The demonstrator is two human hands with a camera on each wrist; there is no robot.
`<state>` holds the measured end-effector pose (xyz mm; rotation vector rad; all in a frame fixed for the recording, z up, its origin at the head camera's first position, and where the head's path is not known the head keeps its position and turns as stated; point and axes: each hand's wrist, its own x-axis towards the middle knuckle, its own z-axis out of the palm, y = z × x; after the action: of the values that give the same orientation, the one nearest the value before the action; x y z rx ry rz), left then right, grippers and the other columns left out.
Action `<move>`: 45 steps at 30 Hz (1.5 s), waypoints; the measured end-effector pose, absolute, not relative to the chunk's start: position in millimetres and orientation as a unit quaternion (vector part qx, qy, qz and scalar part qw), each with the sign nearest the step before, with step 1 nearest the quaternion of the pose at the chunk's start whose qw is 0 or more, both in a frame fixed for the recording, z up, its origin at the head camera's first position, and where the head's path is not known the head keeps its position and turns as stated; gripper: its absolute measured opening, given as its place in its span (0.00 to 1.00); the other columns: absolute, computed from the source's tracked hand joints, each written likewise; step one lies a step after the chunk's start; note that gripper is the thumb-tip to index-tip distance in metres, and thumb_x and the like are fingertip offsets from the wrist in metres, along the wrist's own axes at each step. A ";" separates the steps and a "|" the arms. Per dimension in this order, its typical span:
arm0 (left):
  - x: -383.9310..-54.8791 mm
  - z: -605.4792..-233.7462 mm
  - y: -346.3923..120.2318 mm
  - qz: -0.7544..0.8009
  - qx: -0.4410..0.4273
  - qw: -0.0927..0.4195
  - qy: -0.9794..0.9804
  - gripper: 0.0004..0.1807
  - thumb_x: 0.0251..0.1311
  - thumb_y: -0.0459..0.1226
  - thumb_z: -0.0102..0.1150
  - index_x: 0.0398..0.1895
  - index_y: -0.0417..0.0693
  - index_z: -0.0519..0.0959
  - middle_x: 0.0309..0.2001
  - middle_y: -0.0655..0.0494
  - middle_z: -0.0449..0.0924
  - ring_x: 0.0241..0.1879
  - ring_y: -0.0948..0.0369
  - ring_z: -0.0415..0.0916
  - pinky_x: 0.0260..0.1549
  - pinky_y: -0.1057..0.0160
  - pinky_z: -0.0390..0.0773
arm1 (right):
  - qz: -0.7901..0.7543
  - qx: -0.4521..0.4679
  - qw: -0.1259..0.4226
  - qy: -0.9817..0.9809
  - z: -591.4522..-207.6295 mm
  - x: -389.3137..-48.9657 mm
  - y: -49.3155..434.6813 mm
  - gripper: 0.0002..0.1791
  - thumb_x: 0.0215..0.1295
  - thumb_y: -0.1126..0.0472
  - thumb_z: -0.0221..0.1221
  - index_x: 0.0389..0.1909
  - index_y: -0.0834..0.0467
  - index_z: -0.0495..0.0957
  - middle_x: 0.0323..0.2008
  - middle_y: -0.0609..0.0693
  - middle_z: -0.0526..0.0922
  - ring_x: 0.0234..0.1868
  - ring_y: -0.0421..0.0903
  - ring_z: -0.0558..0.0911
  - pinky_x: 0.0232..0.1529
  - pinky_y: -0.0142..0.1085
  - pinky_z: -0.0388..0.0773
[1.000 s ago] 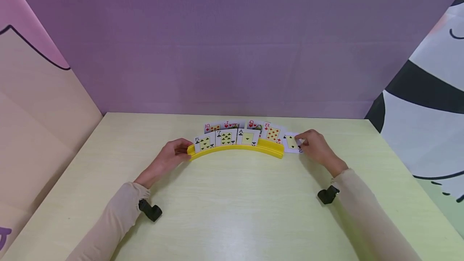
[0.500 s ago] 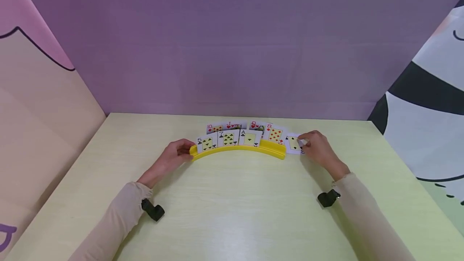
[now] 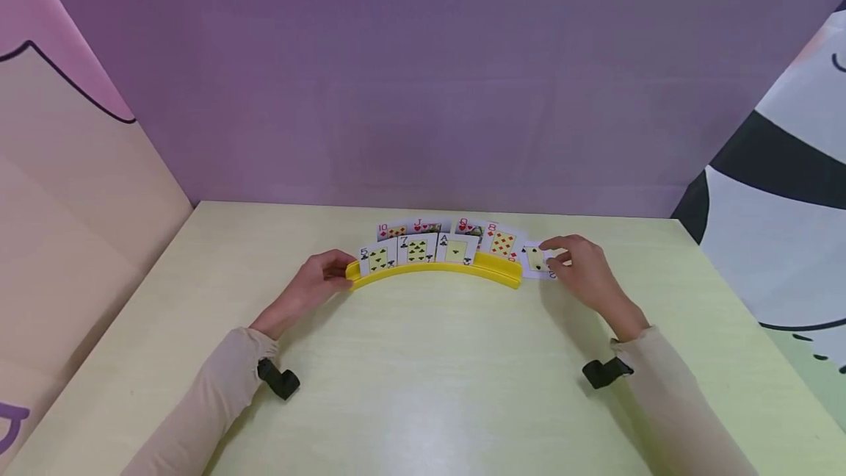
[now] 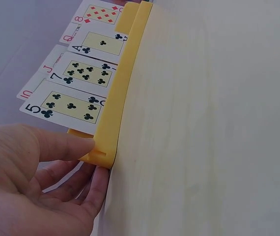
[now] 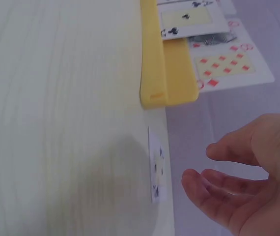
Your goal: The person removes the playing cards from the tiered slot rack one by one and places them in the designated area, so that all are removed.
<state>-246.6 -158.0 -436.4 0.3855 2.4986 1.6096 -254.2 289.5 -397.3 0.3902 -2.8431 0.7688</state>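
Note:
A curved yellow card holder (image 3: pixel 497 270) rests on the table. My left hand (image 3: pixel 316 282) holds its left end, thumb on top and fingers round the end. In its front slot stand the five of clubs (image 4: pixel 71 105), the seven of clubs (image 4: pixel 87 72) and the ace of clubs (image 4: pixel 100 43). Behind them show the eight of diamonds (image 3: pixel 502 242), a red queen (image 3: pixel 465 226), a jack (image 3: pixel 423 226) and a ten (image 3: pixel 383 230). A spade card (image 3: pixel 532 261) lies flat beside the holder's right end. Over its right edge hovers my right hand (image 3: pixel 584 274), thumb and fingers apart, nothing between them.
The pale wooden table (image 3: pixel 410 373) extends toward me. A purple cloth wall (image 3: pixel 423 94) rises behind its far edge, close behind the cards. Patterned panels stand to the left and right. A black camera sits on each wrist.
My right hand has lifted slightly off the spade card, its fingers spreading apart. The left hand keeps its hold on the card holder. The view has shifted a little.

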 end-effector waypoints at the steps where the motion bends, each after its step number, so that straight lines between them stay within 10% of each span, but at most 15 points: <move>1: -246.6 -435.9 -157.9 0.535 0.129 0.072 0.832 0.18 0.64 0.24 0.57 0.57 0.32 0.74 0.56 0.36 0.76 0.51 0.47 0.76 0.49 0.61 0.79 | 0.262 0.131 0.087 -0.952 -394.8 -252.2 287.5 0.15 0.67 0.70 0.57 0.53 0.68 0.80 0.53 0.69 0.78 0.43 0.62 0.83 0.42 0.53 0.82; 26: -243.4 -429.5 -155.3 0.531 0.123 0.076 0.835 0.19 0.64 0.24 0.56 0.58 0.30 0.73 0.57 0.35 0.75 0.52 0.45 0.75 0.50 0.58 0.79 | 0.371 0.163 0.141 -0.903 -358.9 -226.6 229.6 0.16 0.71 0.66 0.57 0.58 0.61 0.75 0.36 0.58 0.87 0.31 0.52 0.86 0.31 0.28 0.79; 45: -247.4 -438.0 -157.3 0.532 0.129 0.070 0.834 0.19 0.64 0.24 0.57 0.58 0.31 0.73 0.57 0.36 0.76 0.52 0.47 0.76 0.50 0.60 0.79 | 0.364 0.216 0.123 -0.898 -362.6 -242.3 189.8 0.11 0.70 0.68 0.56 0.50 0.64 0.81 0.42 0.60 0.86 0.34 0.53 0.86 0.35 0.43 0.84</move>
<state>-247.4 -157.3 -438.0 0.3874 2.5084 1.6021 -242.3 189.8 -362.6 0.6290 -2.6199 1.0612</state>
